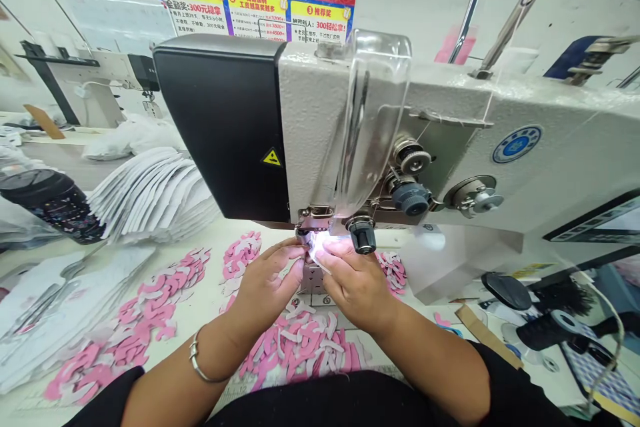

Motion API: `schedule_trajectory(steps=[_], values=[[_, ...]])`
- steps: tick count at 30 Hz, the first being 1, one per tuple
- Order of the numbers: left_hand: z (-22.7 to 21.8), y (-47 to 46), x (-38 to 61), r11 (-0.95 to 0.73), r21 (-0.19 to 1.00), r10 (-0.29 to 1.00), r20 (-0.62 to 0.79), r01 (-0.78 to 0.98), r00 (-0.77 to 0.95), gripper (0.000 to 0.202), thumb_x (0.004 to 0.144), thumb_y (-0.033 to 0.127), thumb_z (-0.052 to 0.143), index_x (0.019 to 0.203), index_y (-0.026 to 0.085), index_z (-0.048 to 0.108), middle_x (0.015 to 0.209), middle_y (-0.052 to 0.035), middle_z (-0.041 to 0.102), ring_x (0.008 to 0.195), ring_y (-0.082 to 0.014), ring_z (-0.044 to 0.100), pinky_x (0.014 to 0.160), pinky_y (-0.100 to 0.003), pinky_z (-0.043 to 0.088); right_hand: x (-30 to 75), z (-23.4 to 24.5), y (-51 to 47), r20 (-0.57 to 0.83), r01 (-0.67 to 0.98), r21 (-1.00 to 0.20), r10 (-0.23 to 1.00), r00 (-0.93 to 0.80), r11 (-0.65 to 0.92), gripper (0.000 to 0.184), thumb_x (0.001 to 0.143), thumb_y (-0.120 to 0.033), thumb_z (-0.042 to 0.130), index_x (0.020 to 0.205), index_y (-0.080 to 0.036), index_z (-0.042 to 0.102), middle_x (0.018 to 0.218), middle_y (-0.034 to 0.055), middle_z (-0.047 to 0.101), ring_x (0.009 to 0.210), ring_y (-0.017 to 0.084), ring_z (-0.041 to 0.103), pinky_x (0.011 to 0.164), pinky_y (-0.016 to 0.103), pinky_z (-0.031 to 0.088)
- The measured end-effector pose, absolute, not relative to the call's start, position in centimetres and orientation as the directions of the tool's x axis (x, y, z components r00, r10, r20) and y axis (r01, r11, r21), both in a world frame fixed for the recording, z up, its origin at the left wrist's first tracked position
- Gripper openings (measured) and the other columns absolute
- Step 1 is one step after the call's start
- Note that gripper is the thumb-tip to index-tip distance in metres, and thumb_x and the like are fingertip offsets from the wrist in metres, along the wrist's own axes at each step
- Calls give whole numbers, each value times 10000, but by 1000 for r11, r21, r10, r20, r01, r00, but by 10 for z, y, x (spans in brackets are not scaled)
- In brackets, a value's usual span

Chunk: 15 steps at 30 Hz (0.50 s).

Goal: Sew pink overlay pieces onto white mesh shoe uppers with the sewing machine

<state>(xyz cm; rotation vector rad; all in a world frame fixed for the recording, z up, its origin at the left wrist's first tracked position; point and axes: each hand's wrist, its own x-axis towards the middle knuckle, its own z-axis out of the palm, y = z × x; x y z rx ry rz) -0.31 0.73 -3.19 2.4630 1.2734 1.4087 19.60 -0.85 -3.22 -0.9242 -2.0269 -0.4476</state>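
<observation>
My left hand [267, 280] and my right hand [353, 280] meet under the needle area of a white and black sewing machine [310, 120]. Both pinch a small white piece [316, 255] lit brightly by the machine's lamp, fingertips pressed together on it. A silver bangle [200, 360] circles my left wrist. Pink and white cut pieces [305, 347] lie heaped on the table just below my hands.
More pink and white pieces [145, 313] spread to the left, and a fanned stack of white panels [150, 193] lies behind them. A dark patterned bottle [55, 203] lies far left. Scissors [45, 300] rest on white sheets. Black tools [550, 320] sit right.
</observation>
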Motion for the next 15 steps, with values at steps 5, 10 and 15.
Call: schedule_trajectory(steps=[5, 10, 15], values=[[-27, 4, -9, -659, 451, 706, 648, 602, 287, 233, 917, 245, 574, 1090, 210, 726, 1176, -46, 731, 1094, -191, 687, 999, -343, 549, 197, -32, -7, 826, 732, -67, 449, -340, 678, 283, 906, -141, 565, 1159, -214, 670, 1076, 65, 734, 1041, 230, 665, 945, 406, 534], [-33, -7, -26, -645, 478, 732, 610, 597, 302, 254, 905, 208, 572, 1100, 271, 722, 1227, -14, 703, 1138, -189, 660, 1017, -362, 532, 196, -30, -8, 818, 731, -101, 475, -325, 675, 272, 906, -118, 564, 1135, -214, 677, 1068, 60, 745, 1030, 229, 675, 998, 433, 514], [-58, -21, -58, -598, 504, 748, 629, 623, 209, 230, 915, 183, 540, 1046, 275, 705, 1050, 15, 744, 1018, -166, 690, 924, -326, 566, 196, -26, -9, 782, 724, -179, 542, -307, 667, 248, 925, -148, 542, 1106, -230, 691, 1066, 61, 747, 1017, 234, 680, 1013, 461, 499]])
